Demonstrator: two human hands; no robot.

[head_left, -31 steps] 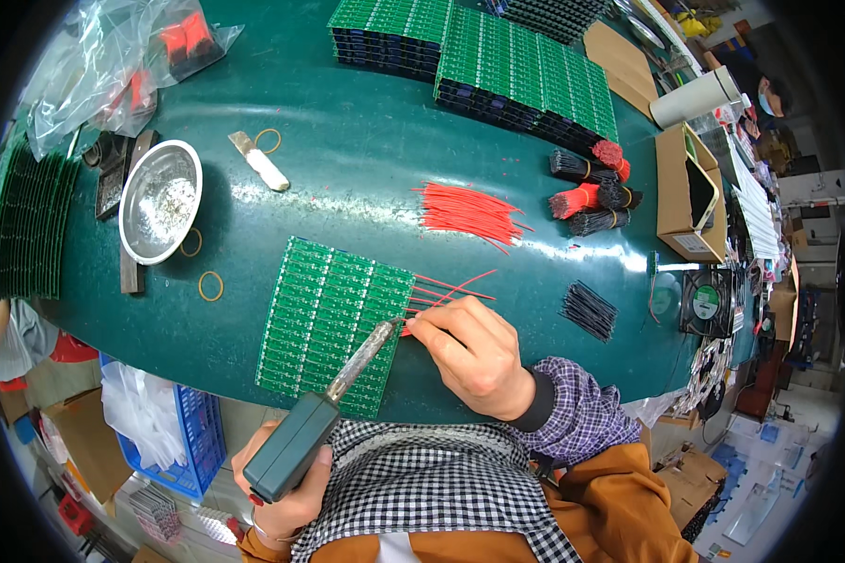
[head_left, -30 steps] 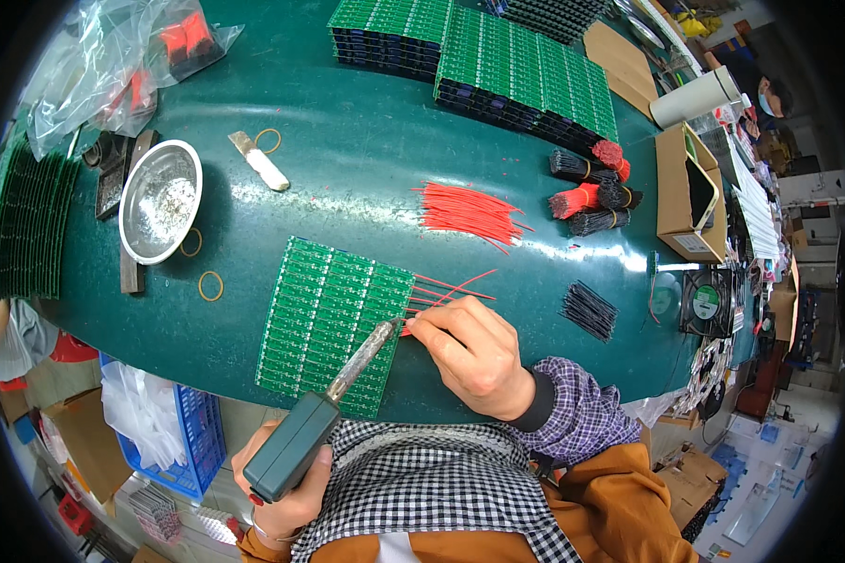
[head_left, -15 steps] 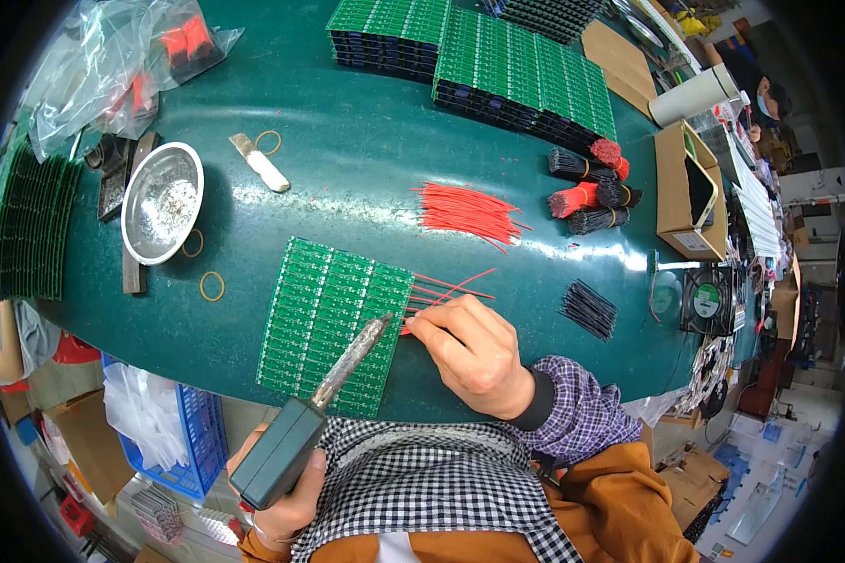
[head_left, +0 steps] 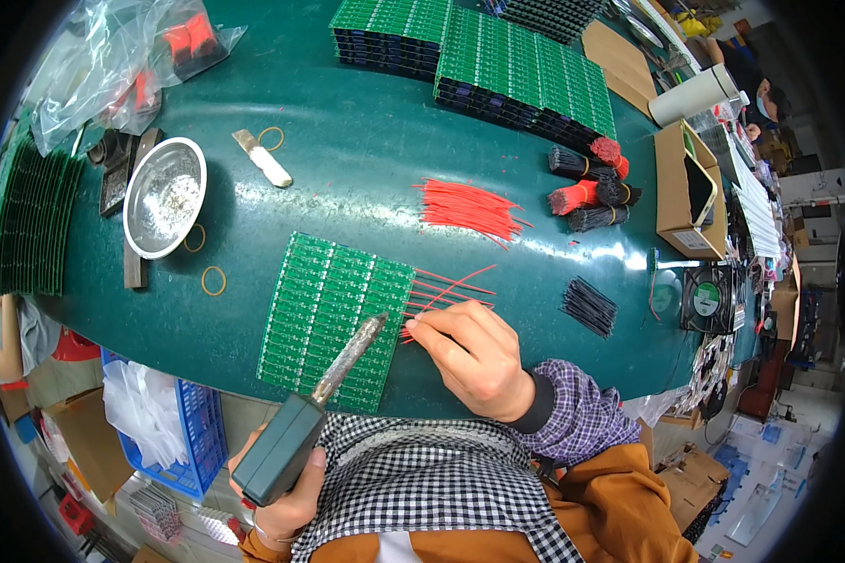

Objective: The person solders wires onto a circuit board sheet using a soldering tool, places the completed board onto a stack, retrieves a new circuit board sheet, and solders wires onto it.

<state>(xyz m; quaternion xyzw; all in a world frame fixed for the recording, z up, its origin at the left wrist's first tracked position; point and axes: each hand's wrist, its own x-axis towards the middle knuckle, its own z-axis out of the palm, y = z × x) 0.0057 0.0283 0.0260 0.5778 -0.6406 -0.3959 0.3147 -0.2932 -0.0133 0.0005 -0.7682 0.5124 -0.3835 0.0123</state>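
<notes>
My left hand is wrapped round the dark green handle of a soldering iron. Its metal barrel slants up to the right, with the tip over the right part of a green circuit board panel that lies flat on the table. At the panel's right edge my right hand pinches a thin red wire between thumb and fingertips. Several other red wires stick out from that edge above my fingers. Whether the iron's tip touches the board, I cannot tell.
A pile of loose red wires lies beyond my right hand, black wires to its right. Stacked circuit boards stand at the back. To the left are a metal bowl, a white-ended stick and rubber bands.
The iron's tip has shifted very slightly left on the panel. Both hands keep nearly the same position and hold, and the view has moved a little.
</notes>
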